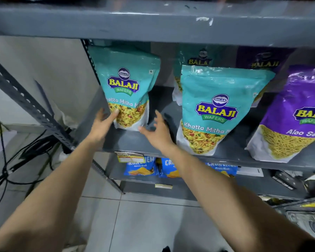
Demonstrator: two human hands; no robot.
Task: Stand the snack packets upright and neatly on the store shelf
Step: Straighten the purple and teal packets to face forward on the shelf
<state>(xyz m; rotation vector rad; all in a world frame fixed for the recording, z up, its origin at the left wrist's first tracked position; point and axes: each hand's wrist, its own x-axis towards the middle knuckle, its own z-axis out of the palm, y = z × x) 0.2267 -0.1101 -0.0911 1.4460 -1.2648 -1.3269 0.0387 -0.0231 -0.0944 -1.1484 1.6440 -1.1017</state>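
A teal Khatta Mitha packet [125, 84] stands upright at the left end of the grey shelf [127, 142]. My left hand [103, 125] touches its lower left corner with the thumb on the front. My right hand [157, 130] hovers open just right of its base, fingers spread, apart from it. A second teal Khatta Mitha packet [215, 110] stands at the shelf's front, with another teal packet [195, 60] behind it. A purple Aloo Sev packet [296, 115] stands at the right, and one more purple packet [262, 60] behind it.
The shelf above [153, 20] overhangs the packets. A slotted metal brace [25, 102] slants at the left, with black cables [16, 160] below it. Blue snack packets [140, 166] sit on the lower shelf. Tiled floor lies underneath.
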